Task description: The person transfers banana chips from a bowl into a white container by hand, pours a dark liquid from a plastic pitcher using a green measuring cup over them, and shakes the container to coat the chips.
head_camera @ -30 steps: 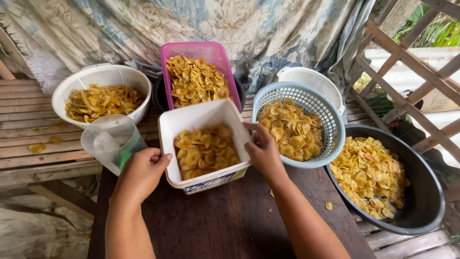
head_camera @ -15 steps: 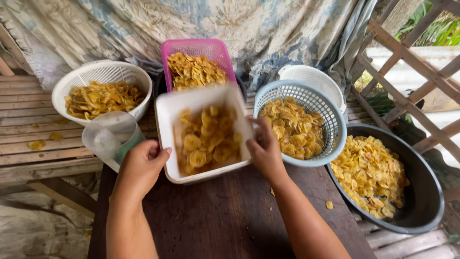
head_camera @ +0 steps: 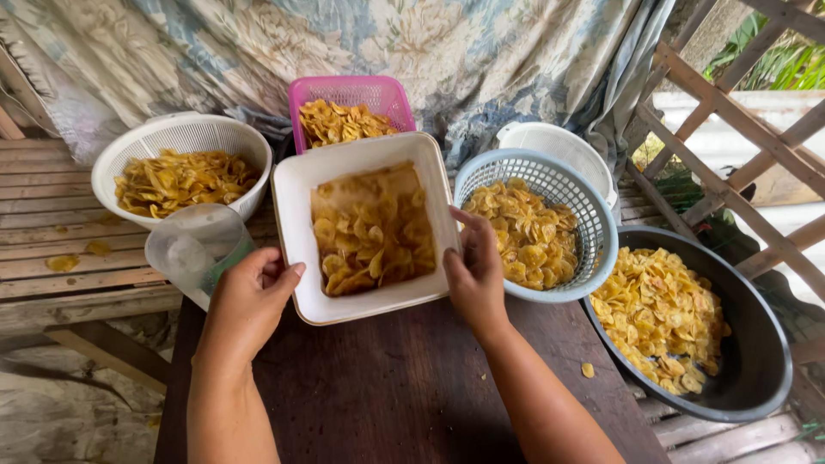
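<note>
Okay, both hands, left point(head_camera: 249, 301) and right point(head_camera: 471, 273), grip the tilted white tub point(head_camera: 296, 206); tip it further and I'd spill chips point(head_camera: 371, 230) onto the counter point(head_camera: 404, 387).

white square tub point(head_camera: 296, 185) of yellow banana chips point(head_camera: 371, 232), tilted toward the camera above the dark table point(head_camera: 404, 387)

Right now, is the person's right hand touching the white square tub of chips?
Touching. In the head view the right hand presses against the side rim of the white square tub.
</note>
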